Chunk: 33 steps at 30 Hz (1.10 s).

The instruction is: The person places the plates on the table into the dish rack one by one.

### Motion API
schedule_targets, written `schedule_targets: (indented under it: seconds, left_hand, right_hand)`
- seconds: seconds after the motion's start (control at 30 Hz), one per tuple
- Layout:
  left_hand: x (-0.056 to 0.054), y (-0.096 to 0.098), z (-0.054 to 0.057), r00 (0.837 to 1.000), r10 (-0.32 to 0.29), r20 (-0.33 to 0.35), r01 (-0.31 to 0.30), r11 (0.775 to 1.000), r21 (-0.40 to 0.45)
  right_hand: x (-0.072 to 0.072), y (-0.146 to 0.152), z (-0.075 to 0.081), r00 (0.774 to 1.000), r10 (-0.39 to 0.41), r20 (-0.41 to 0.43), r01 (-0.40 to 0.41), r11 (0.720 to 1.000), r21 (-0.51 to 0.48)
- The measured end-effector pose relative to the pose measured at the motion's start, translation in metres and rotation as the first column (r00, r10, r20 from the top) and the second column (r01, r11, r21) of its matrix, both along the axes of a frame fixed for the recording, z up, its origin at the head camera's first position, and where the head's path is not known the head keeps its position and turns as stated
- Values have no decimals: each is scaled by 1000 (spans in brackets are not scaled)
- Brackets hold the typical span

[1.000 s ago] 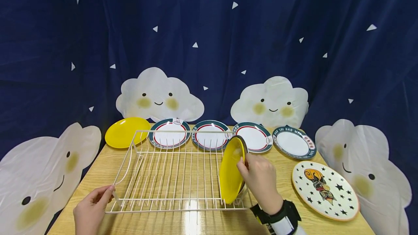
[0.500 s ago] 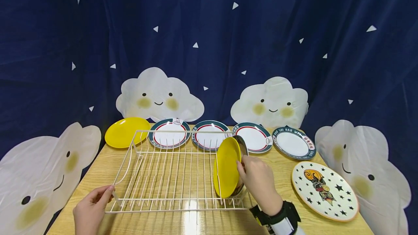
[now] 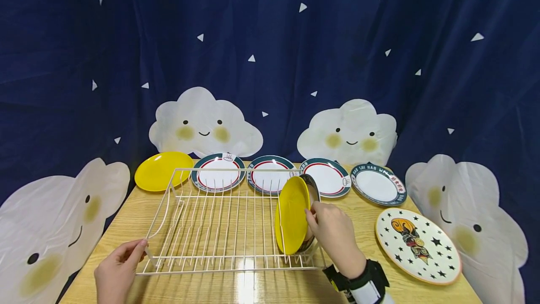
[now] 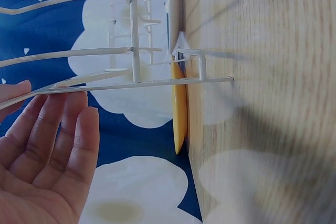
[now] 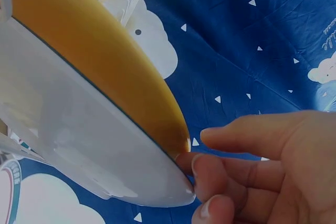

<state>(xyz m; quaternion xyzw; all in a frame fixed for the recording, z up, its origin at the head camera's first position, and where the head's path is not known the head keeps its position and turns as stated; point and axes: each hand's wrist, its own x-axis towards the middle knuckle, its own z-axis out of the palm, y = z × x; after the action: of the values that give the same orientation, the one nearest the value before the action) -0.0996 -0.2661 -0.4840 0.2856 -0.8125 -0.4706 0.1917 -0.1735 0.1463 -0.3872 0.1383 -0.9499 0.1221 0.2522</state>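
A white wire dish rack (image 3: 228,271) stands on the wooden table. My left hand (image 3: 117,269) pinches its left front corner, the wire lying between thumb and fingers. A yellow plate (image 3: 292,215) stands on edge near the rack's right end. Right behind it leans a dark-rimmed plate (image 3: 314,190), whose pale back (image 5: 94,129) shows in the right wrist view. My right hand (image 3: 333,229) is at the yellow plate's right rim. In the right wrist view, one fingertip touches between the two plates' rims, while the thumb (image 5: 236,134) is apart from the yellow rim.
Behind the rack lie another yellow plate (image 3: 162,171) and several white plates with dark green rims, such as the one (image 3: 378,184) at the right. A star-patterned plate (image 3: 422,245) lies at the right. A dark blue curtain (image 3: 270,60) hangs behind the table.
The yellow plate has moved slightly left, away from the dark-rimmed plate, and stands more upright in the rack. My right hand has shifted a little left; the left hand holds its place.
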Motion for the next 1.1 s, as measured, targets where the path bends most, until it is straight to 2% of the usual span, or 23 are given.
schedule_targets:
  seconds: [0.23, 0.6, 0.83, 1.1]
  left_hand:
    - [0, 0, -1, 1000, 0, -8, 0, 1000, 8]
    - [0, 0, -2, 1000, -3, -20, 4, 1000, 25]
    - [0, 0, -1, 1000, 2, -6, -1, 1000, 27]
    - [-1, -1, -3, 1000, 5, -5, -5, 999, 40]
  right_hand:
    - [0, 2, 1, 1000, 18, -25, -18, 1000, -22]
    - [-3, 27, 5, 979, 12, -202, -36, 993, -117]
    - [-1, 57, 7, 980, -69, -184, 38, 985, -167]
    - [2, 97, -5, 967, -210, -141, 180, 963, -200]
